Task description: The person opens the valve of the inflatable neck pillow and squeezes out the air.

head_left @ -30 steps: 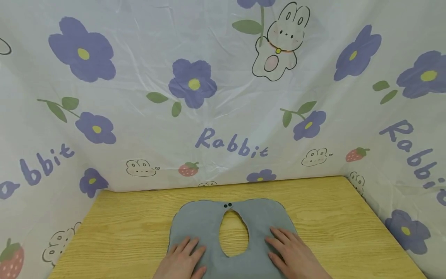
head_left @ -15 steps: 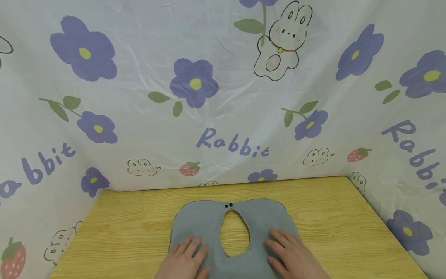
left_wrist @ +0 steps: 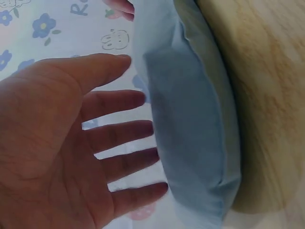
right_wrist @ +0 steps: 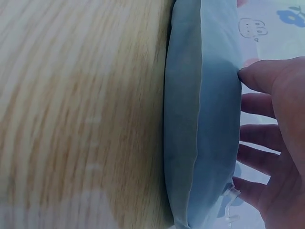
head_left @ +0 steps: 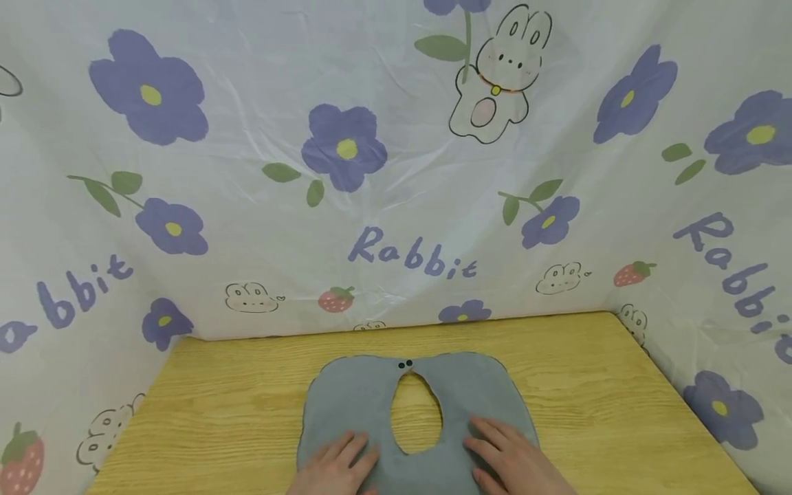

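A grey-blue inflatable neck pillow (head_left: 346,392) lies on the wooden table, its two ends meeting at the far side by a pair of small black snaps (head_left: 405,364). An oval hole in its middle shows the wood beneath. My left hand (head_left: 337,464) rests on the near left part of the pillow, fingers spread and nearly straight. On the near right part, my right hand (head_left: 513,457) touches the top in the same way. Both wrist views show fingertips right at the puffed fabric. A clear valve (right_wrist: 230,193) sticks out beside the right little finger. The pillow's near edge is out of the head view.
The light wooden table (head_left: 235,385) extends to both sides and behind the pillow. A white curtain (head_left: 396,206) printed with purple flowers, rabbits and strawberries hangs along the table's back and both sides.
My left hand has slid nearer to me and slightly right on the pillow. My right hand has shifted a little left and nearer. The pillow stays about where it was.
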Motion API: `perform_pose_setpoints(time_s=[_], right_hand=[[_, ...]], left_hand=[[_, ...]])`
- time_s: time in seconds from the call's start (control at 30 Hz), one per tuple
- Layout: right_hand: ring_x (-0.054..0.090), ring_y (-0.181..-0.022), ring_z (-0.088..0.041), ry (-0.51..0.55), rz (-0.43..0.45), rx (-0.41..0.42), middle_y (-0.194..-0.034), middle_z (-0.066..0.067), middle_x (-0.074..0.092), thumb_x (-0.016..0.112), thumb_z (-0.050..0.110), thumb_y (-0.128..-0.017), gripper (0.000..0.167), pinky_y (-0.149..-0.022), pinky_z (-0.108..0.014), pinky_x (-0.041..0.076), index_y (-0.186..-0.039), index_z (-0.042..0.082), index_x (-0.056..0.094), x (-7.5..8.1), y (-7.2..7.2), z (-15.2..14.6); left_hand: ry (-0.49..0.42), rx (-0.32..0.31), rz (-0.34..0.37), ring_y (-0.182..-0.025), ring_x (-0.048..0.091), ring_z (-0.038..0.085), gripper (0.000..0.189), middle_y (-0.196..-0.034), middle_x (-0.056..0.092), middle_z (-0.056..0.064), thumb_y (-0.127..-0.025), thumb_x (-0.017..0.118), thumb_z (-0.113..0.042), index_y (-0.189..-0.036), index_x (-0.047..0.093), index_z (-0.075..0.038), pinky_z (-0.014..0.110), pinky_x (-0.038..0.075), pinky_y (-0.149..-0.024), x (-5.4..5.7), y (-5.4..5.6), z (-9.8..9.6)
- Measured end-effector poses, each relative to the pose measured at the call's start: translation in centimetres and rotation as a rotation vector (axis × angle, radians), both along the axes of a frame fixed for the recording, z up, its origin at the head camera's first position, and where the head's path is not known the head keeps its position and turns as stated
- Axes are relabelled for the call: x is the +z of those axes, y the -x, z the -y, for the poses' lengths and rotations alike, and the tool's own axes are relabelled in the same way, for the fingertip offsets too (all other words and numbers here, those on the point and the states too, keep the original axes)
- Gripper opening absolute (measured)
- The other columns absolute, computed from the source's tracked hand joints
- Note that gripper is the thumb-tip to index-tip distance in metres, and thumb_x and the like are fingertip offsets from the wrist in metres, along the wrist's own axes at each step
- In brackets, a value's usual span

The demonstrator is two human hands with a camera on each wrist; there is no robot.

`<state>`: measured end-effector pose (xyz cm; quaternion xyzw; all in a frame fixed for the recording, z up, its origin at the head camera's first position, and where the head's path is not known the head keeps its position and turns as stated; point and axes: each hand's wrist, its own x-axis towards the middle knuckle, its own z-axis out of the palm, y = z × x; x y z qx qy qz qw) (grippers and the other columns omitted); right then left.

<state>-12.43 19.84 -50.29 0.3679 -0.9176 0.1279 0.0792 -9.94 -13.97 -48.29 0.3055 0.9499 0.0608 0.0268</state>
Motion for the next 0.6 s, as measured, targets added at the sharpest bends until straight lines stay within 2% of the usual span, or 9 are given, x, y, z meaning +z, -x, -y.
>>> perform_pose_setpoints(time_s=[0.17, 0.4, 0.6], right_hand=[[0.059, -0.122, -0.030, 0.006, -0.017, -0.011, -0.139, -0.011, 0.061, 0.061, 0.040, -0.104, 0.034, -0.091, -0.048, 0.055, -0.124, 0.015, 0.072, -0.5, 0.1, 0.0], [0.059, -0.122, -0.030, 0.001, -0.056, -0.006, -0.138, -0.011, 0.061, 0.064, 0.040, -0.102, 0.033, -0.091, -0.048, 0.055, -0.122, 0.015, 0.073, -0.8, 0.3, 0.0], [0.060, -0.121, -0.030, -0.012, -0.071, 0.000, -0.137, -0.011, 0.062, 0.066, 0.042, -0.101, 0.034, -0.090, -0.048, 0.056, -0.121, 0.016, 0.073, -1.3, 0.4, 0.0]], left_hand=[[-0.038, 0.000, 0.017, -0.117, 0.062, 0.036, 0.047, -0.128, 0.064, 0.012, -0.098, 0.065, -0.050, -0.127, 0.071, -0.013, 0.050, 0.058, -0.084, -0.8, -0.1, 0.2], [-0.040, -0.009, 0.035, -0.118, 0.061, 0.037, 0.064, -0.128, 0.064, 0.013, -0.097, 0.056, -0.066, -0.126, 0.071, -0.011, 0.051, 0.057, -0.087, -1.2, 0.1, 0.5], [-0.039, -0.011, 0.004, -0.116, 0.062, 0.036, 0.065, -0.126, 0.064, 0.012, -0.096, 0.055, -0.069, -0.124, 0.071, -0.012, 0.050, 0.058, -0.084, -1.4, -0.1, 0.5]])
